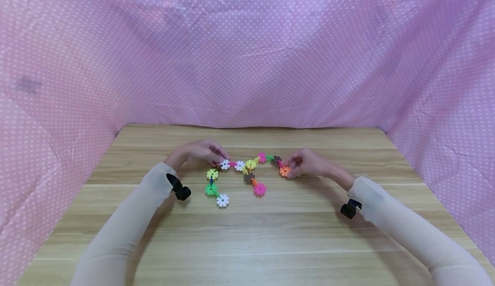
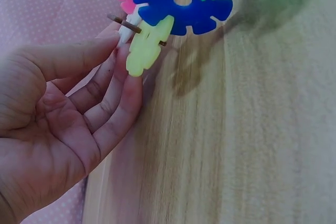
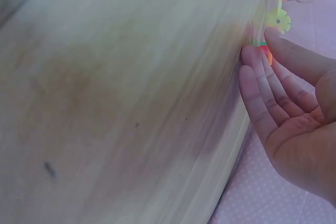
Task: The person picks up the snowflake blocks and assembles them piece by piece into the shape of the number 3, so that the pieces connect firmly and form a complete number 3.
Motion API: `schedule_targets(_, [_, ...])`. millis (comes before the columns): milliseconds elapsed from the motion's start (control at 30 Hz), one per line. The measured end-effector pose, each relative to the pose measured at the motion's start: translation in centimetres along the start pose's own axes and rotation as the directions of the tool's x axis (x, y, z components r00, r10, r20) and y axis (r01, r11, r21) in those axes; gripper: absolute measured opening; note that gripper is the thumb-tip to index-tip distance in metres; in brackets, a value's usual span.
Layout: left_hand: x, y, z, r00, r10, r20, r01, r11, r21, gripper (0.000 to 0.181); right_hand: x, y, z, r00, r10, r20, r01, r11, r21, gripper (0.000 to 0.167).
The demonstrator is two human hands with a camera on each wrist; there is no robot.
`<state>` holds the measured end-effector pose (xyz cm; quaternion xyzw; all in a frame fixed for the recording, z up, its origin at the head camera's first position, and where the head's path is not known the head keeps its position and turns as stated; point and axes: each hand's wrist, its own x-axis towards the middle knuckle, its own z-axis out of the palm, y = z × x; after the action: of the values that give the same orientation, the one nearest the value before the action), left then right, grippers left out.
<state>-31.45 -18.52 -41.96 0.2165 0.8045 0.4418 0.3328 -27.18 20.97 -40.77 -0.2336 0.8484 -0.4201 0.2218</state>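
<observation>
A branched chain of colourful notched plastic snowflake discs stretches between the two hands. My left hand [image 1: 202, 151] pinches the chain near a white disc [image 1: 224, 164] at its upper left. In the left wrist view, thumb and fingertips meet at a white disc beside a yellow disc [image 2: 143, 53], with a blue disc [image 2: 157, 3] beyond. At the right end, my right hand [image 1: 308, 163] pinches an orange disc [image 1: 285, 171]. From the left side hangs a branch with a green disc [image 1: 211, 190] and a white disc at its tip; a middle branch ends in a pink disc [image 1: 260, 190].
A light wooden table [image 1: 247, 243] lies under the hands and chain. Pink dotted cloth [image 1: 247, 62] rises behind the table and along both sides. Each wrist carries a black camera mount [image 1: 180, 189] over a pale sleeve.
</observation>
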Motion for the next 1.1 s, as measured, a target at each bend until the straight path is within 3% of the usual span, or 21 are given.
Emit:
schedule_targets(567, [0.0, 0.4, 0.3, 0.999, 0.008, -0.036, -0.006, 0.998, 0.058, 0.029, -0.2, 0.0, -0.1, 0.995, -0.066, 0.081, 0.069, 0.997, -0.032, 0.028])
schedule_targets(700, [-1.2, -0.4, 0.2, 0.998, 0.034, -0.060, -0.031, 0.998, 0.046, 0.032, -0.2, -0.3, -0.8, 0.991, -0.083, 0.104, 0.086, 0.996, -0.024, 0.030])
schedule_targets(833, [-3.2, -1.1, 0.3, 0.997, 0.005, -0.076, -0.006, 1.000, -0.009, 0.034, 0.3, -0.5, -1.7, 0.992, -0.099, 0.081, 0.102, 0.994, -0.032, 0.031])
schedule_targets(933, [-4.5, -1.6, 0.4, 0.998, -0.010, -0.060, 0.006, 0.998, -0.057, 0.036, 0.9, -0.5, -2.2, 0.991, -0.111, 0.069, 0.113, 0.993, -0.025, 0.031])
schedule_targets(1100, [-6.1, -2.3, 0.8, 1.000, -0.004, -0.029, 0.001, 0.993, -0.120, 0.041, 2.0, -0.6, -2.3, 0.988, -0.110, 0.110, 0.111, 0.994, 0.001, 0.032])
